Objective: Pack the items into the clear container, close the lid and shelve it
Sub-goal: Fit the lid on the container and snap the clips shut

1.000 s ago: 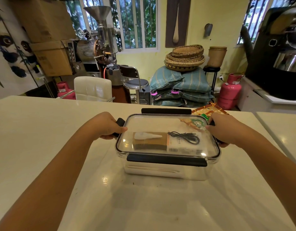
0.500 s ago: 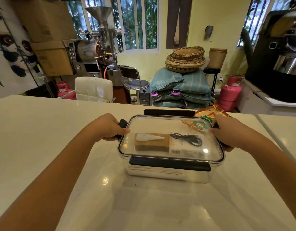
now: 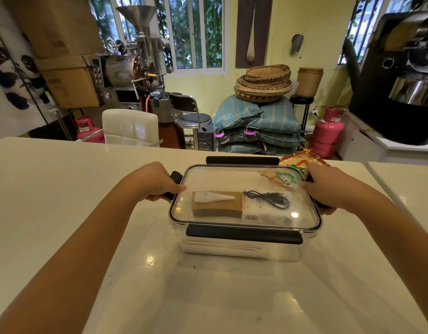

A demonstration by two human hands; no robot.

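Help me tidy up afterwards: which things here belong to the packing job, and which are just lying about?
Part of the job:
clear container
lid
brown box
black cable
left hand
right hand

Just lying about:
patterned tray
white chair
pink gas bottle
sacks

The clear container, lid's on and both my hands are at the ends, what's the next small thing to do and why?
Probably press both end latches down. The left hand and right hand each have a grip on a black end latch, the near latch already lies flat against the clear container, and the far latch looks raised, so do that one next.
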